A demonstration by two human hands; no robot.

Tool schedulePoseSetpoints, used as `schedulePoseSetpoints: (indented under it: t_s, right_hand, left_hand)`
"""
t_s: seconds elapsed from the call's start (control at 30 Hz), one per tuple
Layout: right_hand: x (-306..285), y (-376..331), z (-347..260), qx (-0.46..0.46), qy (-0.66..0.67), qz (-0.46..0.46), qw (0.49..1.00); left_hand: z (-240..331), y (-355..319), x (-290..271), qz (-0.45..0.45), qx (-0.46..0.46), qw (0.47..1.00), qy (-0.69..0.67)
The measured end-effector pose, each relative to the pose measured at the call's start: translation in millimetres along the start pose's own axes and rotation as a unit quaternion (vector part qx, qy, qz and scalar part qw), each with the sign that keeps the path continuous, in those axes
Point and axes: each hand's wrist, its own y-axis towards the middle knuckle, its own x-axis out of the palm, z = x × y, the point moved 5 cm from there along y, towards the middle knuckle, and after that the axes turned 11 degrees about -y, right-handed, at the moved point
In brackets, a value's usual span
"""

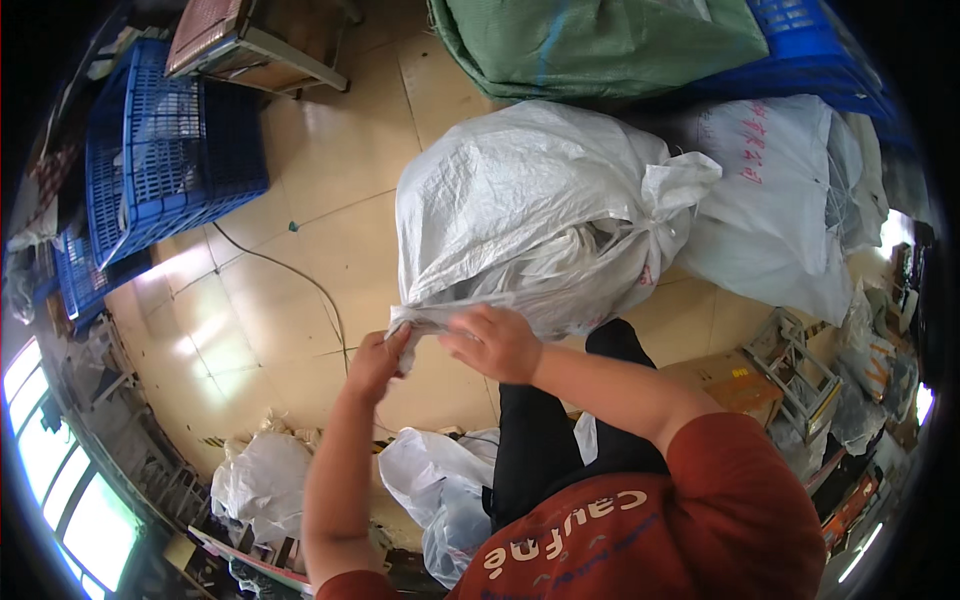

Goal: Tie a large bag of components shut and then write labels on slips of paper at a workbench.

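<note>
The large white woven sack (500,200) lies on the tiled floor (330,235) in front of the person, bulging with its contents, one corner tied in a knot on its right side. The left hand (375,362) has its grip closed on the gathered near-left corner of this sack, thumb uppermost, with a short end of material hanging below the fingers. The right hand (495,343) is just beside it, over the stretched near edge; its fingers are bent and seem to touch the material, but blur hides them, so I cannot tell whether that grip is closed on anything. A second white sack (765,205) with red print lies to the right, partly behind the first. Beyond them is a bulky green sack (600,45). A blue plastic crate (150,165) stands at the far left, and a dark cable (310,280) curves across the tiles between the crate and the left hand.
</note>
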Motion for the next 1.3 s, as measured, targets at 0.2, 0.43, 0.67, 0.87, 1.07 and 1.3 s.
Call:
schedulePoseSetpoints:
  t_s: [0.2,0.43,0.67,0.87,1.07,1.3]
  right_hand:
    - [-3.9,-6.9,-4.9,0.049,-0.032,-0.019,0.998]
    - [57.7,49.6,12.8,-0.022,-0.154,-0.036,0.987]
    - [79.6,65.4,52.0,0.114,0.081,-0.229,0.963]
    - [41.4,63.3,13.1,-0.053,-0.061,-0.176,0.981]
    - [5.1,-20.2,-10.7,-0.125,-0.014,0.07,0.99]
    - [-2.6,-13.8,-18.3,-0.065,-0.007,-0.108,0.992]
  left_hand:
    - [-14.0,-18.7,65.5,-0.066,-0.1,0.871,-0.477]
    - [6.7,-31.4,91.0,-0.331,-0.032,0.558,-0.761]
    - [77.1,-56.5,70.1,0.138,0.524,0.729,0.418]
    - [27.2,-8.8,32.9,0.103,0.366,0.728,0.57]
    - [-46.1,15.8,55.5,-0.012,-0.141,0.829,-0.541]
    - [-47.2,8.1,84.5,-0.055,-0.143,0.638,-0.754]
